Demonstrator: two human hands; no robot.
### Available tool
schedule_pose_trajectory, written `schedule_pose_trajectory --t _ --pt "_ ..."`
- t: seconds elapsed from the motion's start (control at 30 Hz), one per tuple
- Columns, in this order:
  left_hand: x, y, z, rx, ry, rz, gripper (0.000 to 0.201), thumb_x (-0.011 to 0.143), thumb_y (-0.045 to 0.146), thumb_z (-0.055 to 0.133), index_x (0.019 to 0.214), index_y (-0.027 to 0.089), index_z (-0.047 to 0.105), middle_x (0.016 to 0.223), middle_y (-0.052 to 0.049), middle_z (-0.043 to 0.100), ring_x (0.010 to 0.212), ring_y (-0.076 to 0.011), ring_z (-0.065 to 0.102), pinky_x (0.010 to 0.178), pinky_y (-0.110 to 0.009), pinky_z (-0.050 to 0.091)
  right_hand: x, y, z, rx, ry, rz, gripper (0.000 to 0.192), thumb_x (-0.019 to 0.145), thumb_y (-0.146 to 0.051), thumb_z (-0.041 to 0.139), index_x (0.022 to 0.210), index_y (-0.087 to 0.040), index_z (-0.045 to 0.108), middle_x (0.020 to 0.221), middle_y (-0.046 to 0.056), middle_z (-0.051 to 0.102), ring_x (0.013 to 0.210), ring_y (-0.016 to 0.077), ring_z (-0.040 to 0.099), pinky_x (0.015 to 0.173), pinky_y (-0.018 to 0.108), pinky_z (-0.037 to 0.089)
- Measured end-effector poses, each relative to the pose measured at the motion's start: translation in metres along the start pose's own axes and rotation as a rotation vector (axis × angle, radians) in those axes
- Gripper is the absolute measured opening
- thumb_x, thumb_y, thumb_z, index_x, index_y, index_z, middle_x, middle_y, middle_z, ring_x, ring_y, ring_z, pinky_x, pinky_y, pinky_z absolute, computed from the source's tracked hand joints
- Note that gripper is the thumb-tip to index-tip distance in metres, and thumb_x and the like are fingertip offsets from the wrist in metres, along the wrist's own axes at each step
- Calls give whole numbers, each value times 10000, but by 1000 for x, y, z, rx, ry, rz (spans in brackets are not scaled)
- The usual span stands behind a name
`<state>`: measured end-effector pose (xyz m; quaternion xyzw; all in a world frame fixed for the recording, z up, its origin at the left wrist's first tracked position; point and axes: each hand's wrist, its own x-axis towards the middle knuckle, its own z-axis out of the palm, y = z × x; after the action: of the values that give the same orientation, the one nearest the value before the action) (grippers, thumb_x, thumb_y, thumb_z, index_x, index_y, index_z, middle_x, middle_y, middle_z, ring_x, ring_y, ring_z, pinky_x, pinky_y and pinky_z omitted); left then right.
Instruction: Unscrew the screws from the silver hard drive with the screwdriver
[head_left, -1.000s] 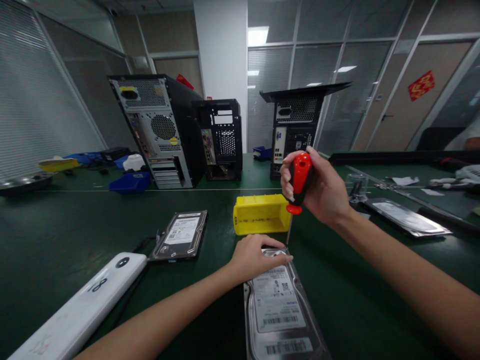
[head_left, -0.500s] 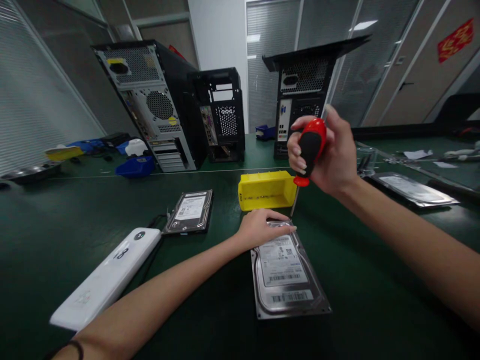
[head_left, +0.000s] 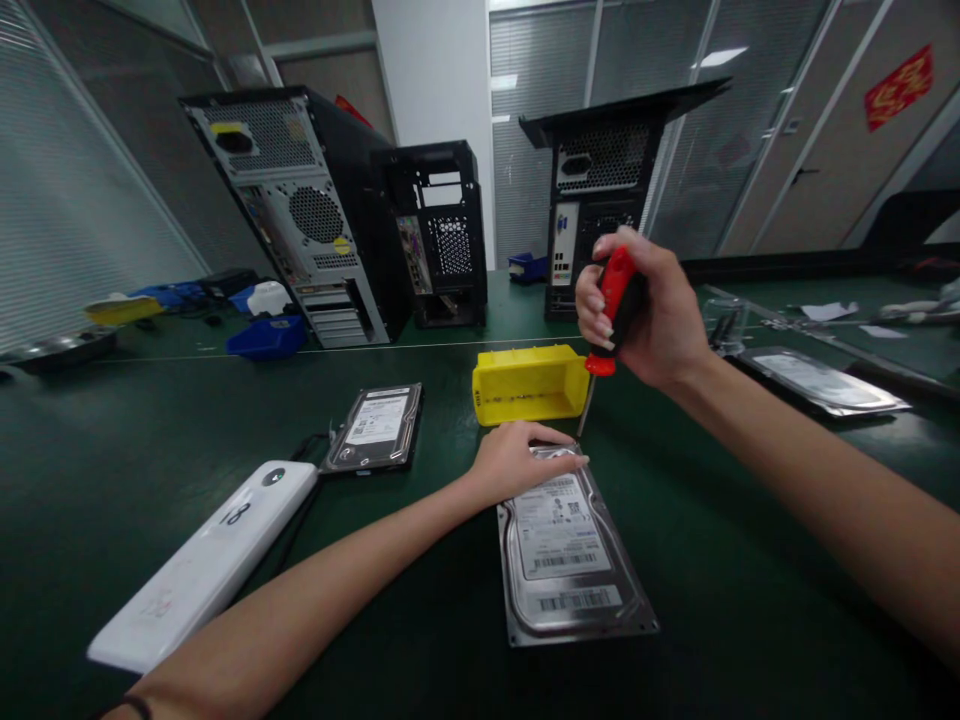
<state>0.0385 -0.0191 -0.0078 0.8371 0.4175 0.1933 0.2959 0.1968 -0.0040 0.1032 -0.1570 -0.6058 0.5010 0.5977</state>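
Note:
A silver hard drive point(head_left: 564, 550) with white labels lies on the green table in front of me. My left hand point(head_left: 517, 462) grips its far end, thumb and fingers around the far right corner. In my right hand point(head_left: 649, 305) is a red and black screwdriver point(head_left: 616, 290), its fingers wrapped round the handle. The shaft points down, with the tip at the drive's far right corner, between my left thumb and forefinger. Any screw under the tip is too small to make out. Just behind the drive sits a yellow bin point(head_left: 529, 388) with small dark bits inside.
Left of centre lies a second hard drive point(head_left: 375, 428), beside a white power bank point(head_left: 206, 570) marked 18 with a black cable. Another drive point(head_left: 821, 378) lies at the right. Computer cases point(head_left: 315, 215) stand at the back, with a blue bin point(head_left: 266, 338) in front.
The screwdriver handle has turned in my right hand, and the fingers have shifted around its top. My left hand and the hard drive keep their place; the view has shifted slightly.

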Motion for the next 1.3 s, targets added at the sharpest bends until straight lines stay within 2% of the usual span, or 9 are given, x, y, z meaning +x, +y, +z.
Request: schedule_pose_trajectory --t 0.1,0.3,0.43,0.53,0.67,0.9,1.1,1.2,1.3 --pt "0 0 0 0 6 -23 486 781 630 556 1065 266 706 1074 -21 709 995 -239 642 889 -332 466 -1 -2 1 0 -38 20 322 873 -472 406 853 -212 595 614 -9 484 454 104 414 390 243 321" --pt "-1 0 0 4 15 -26 498 771 645 555 1067 273 703 1088 -8 705 992 -231 644 885 -324 468 -4 -4 7 -78 50 54 251 770 -436 641 723 -220 523 745 2 560 562 122 516 486 274 464" --pt "-1 -1 1 -20 25 -4 504 767 658 552 1059 277 707 1068 -2 711 967 -221 651 878 -320 472 -4 -3 8 -86 22 30 214 802 -343 632 723 -234 465 605 -45 537 423 86 424 423 241 404" --pt "-1 -3 2 -27 32 -4 510 762 663 552 1058 277 707 1072 -2 710 967 -221 650 877 -322 473 -3 -2 7 -23 5 45 181 846 -420 537 803 -251 492 552 -52 485 395 90 370 374 226 313" --pt "0 -4 3 -34 38 -1 522 756 672 554 1058 276 707 1067 -5 712 964 -224 650 876 -328 473 -2 0 5 -19 16 33 272 857 -459 457 878 -220 584 636 -8 515 479 110 447 428 256 374" --pt "1 -5 3 -21 33 -15 522 752 677 554 1054 280 709 1066 -11 712 974 -229 648 879 -338 470 -2 2 6 -70 104 21 206 761 -353 668 732 -212 521 762 -5 569 559 99 517 497 257 479" --pt "1 -5 5 -27 34 -24 486 753 651 572 1046 288 709 1049 5 717 960 -216 651 870 -323 472 -2 2 6 -17 31 23 200 834 -432 559 813 -244 491 547 -59 468 376 71 343 345 208 279" --pt "1 -4 5 -32 38 -26 482 753 647 575 1042 287 711 1052 6 716 965 -218 650 870 -325 472 -2 3 5 4 24 29 323 877 -490 414 849 -213 577 601 -13 481 438 95 413 397 242 337" --pt "0 -3 3 -28 34 -26 484 753 648 574 1039 282 713 1058 2 715 971 -224 650 867 -329 473 -4 4 5 -22 82 56 299 866 -451 463 814 -195 608 703 12 519 541 108 485 464 251 405"
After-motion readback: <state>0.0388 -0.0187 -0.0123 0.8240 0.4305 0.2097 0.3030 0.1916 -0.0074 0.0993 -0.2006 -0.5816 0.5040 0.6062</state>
